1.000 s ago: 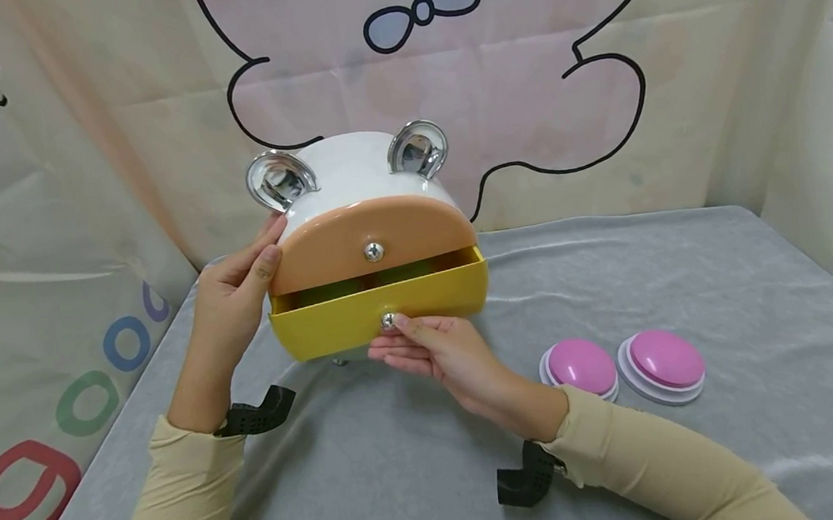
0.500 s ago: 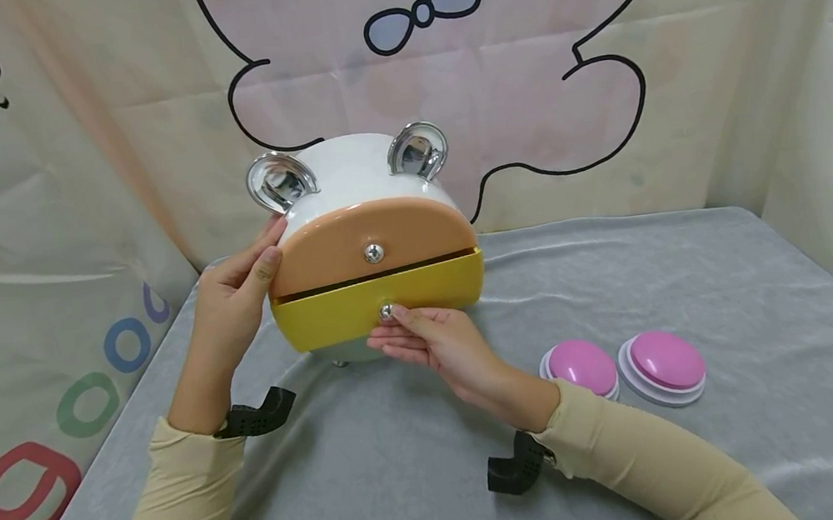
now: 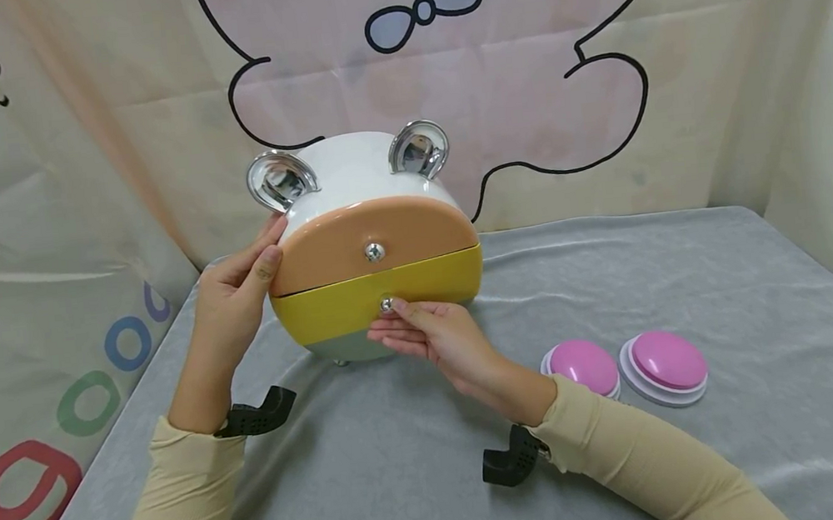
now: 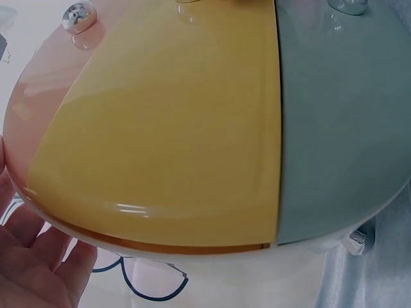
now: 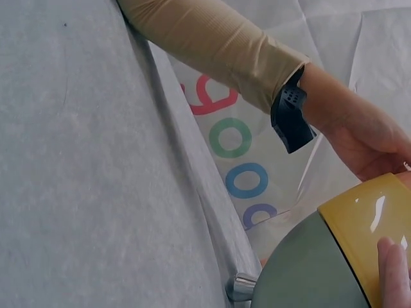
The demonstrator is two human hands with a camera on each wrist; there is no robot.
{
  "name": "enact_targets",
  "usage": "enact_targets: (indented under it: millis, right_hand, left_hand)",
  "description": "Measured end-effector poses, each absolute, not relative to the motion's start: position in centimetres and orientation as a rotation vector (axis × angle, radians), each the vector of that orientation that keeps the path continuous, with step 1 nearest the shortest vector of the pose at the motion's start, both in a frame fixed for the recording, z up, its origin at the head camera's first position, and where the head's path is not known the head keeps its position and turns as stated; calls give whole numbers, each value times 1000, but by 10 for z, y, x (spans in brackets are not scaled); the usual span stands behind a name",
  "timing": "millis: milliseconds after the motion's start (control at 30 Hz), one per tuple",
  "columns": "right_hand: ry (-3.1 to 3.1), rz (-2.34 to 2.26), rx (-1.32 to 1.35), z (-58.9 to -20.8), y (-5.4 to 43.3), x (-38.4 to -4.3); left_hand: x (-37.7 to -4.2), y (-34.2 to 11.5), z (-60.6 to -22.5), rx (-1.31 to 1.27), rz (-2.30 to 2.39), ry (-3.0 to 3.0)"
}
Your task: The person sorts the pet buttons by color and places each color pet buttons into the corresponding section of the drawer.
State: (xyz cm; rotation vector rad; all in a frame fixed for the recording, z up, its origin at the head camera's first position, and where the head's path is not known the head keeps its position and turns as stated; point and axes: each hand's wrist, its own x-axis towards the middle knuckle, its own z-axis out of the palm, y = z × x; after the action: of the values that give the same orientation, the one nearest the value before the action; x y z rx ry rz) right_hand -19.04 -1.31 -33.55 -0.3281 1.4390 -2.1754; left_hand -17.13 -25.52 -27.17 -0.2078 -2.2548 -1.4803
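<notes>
A rounded small drawer cabinet (image 3: 354, 164) with a white shell and two silver ears stands in the middle of the head view. Its front has an orange drawer (image 3: 321, 248), a yellow drawer (image 3: 330, 306) and a green bottom section (image 3: 350, 348). My left hand (image 3: 234, 290) grips the cabinet's left side, thumb at the front edge. With thumb and fingers, my right hand (image 3: 439, 337) pinches the silver knob (image 3: 386, 305) of the yellow drawer. That drawer's front now lies nearly level with the orange one. In the left wrist view, a thin gap runs along the yellow panel's (image 4: 173, 141) outer edge.
Two pink push buttons with white bases, one nearer (image 3: 585, 365) and one further right (image 3: 667, 361), sit beside my right forearm. A grey cloth (image 3: 767, 301) covers the table. Printed curtains hang behind and at both sides.
The yellow drawer has slid from partly out to almost flush, hiding its inside and uncovering the green section. My right hand moved inward with the knob; my left hand stayed put.
</notes>
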Motion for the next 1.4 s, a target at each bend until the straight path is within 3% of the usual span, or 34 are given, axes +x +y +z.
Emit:
enact_targets:
  millis: [1400]
  right_hand:
    - [1625, -2183, -447, -345, -16, -196]
  left_hand:
    - [-169, -261, -273, -236, -1461, -2324]
